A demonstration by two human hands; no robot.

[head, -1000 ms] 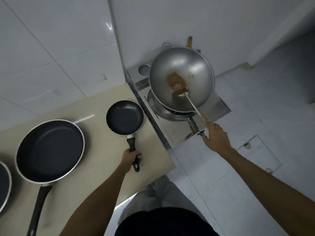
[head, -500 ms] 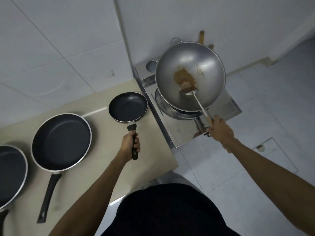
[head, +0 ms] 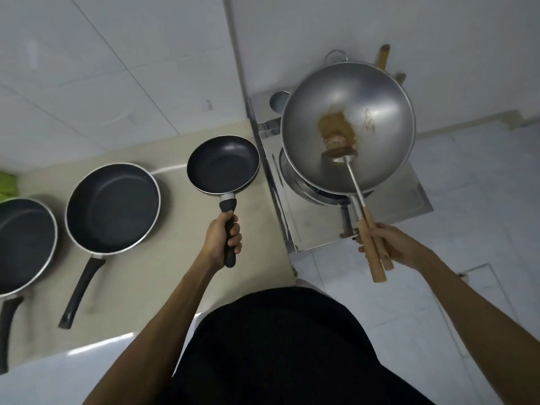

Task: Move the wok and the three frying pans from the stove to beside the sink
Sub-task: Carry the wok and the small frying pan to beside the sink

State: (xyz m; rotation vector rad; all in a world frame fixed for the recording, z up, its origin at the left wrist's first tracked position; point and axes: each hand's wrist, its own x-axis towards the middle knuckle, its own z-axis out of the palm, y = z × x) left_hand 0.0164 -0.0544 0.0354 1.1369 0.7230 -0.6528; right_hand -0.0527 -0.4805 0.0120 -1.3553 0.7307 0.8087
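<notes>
With the left hand (head: 223, 239) clamped on the small frying pan (head: 223, 165) handle at nine o'clock of the wok (head: 347, 127), the right hand (head: 391, 247) wrapped around the wok's wooden handle (head: 372, 252), the last pieces seem in transit and next need setting down beside the large pans (head: 112, 207).

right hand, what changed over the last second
The right hand slid back from the spatula's metal shaft and now grips the wooden handles of the spatula and wok together. The left hand keeps its grip on the small frying pan. The two larger pans remain on the counter.
</notes>
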